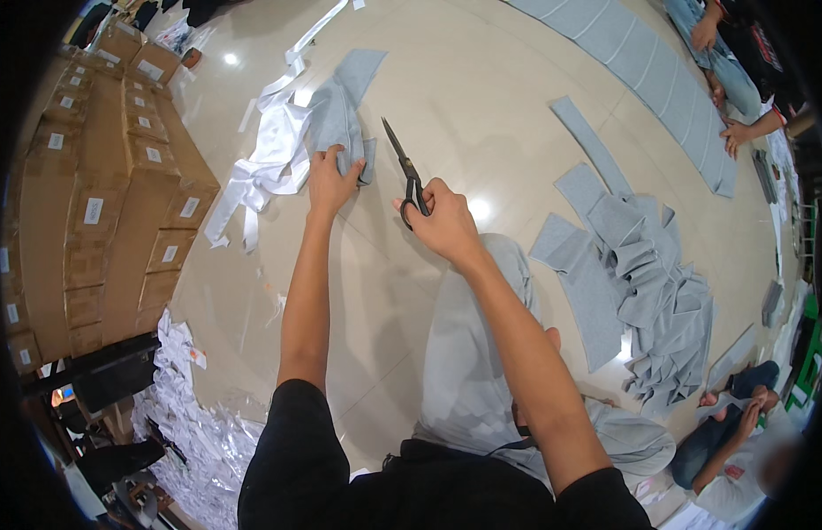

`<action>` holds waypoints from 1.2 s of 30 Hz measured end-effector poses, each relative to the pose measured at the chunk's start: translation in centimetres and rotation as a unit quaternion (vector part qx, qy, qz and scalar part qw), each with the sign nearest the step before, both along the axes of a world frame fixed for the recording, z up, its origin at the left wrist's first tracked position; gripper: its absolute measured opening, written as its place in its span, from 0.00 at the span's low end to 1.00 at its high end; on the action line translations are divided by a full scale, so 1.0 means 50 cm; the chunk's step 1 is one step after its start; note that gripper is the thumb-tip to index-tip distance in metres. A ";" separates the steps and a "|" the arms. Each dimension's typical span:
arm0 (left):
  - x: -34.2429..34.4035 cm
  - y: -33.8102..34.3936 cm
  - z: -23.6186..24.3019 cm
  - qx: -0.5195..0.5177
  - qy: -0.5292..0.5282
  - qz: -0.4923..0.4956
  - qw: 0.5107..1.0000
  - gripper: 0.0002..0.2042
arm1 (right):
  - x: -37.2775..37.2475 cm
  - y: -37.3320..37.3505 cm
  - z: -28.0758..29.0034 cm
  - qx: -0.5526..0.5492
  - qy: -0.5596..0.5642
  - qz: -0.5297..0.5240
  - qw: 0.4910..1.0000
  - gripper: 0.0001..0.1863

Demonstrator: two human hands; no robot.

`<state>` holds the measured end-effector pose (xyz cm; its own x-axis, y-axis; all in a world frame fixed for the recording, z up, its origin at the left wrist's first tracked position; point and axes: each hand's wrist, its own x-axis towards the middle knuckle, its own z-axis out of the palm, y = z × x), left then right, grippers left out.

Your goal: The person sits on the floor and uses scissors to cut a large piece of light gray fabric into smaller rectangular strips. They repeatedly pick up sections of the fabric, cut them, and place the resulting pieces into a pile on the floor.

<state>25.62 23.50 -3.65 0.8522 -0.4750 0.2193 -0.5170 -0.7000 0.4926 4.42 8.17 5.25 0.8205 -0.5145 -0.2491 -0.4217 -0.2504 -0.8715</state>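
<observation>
Flat grey cloth strip (334, 110) lay 10–11 o'clock from right hand (443, 219), axis 1–7 | left hand (332, 182) nearer, fingers touched it, pinch untellable | right fingers were clamped on black metal scissors (411, 177)

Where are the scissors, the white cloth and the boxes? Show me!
Scissors (408, 165): head view, on the joint between blades and handles.
White cloth (287, 131): head view, on its bunched middle.
Boxes (113, 177): head view, on the stack's brown side.
</observation>
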 end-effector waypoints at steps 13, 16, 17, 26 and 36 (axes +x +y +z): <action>-0.042 -0.032 -0.018 0.250 -0.080 0.169 0.950 0.18 | -0.002 -0.002 0.000 -0.013 0.011 0.000 1.000 0.26; -0.062 -0.017 -0.012 0.256 -0.101 0.159 0.948 0.15 | -0.004 -0.003 0.006 0.012 0.017 0.004 1.000 0.26; -0.067 -0.012 -0.011 0.253 -0.122 0.138 0.950 0.14 | -0.005 -0.002 0.007 0.005 0.017 0.004 1.000 0.26; 0.018 0.019 -0.018 0.317 -0.172 0.052 0.931 0.05 | -0.004 0.002 0.005 -0.001 0.016 0.020 1.000 0.27; 0.130 0.053 0.211 -0.194 0.240 0.017 0.951 0.11 | -0.014 0.007 0.014 -0.025 -0.009 0.115 0.993 0.29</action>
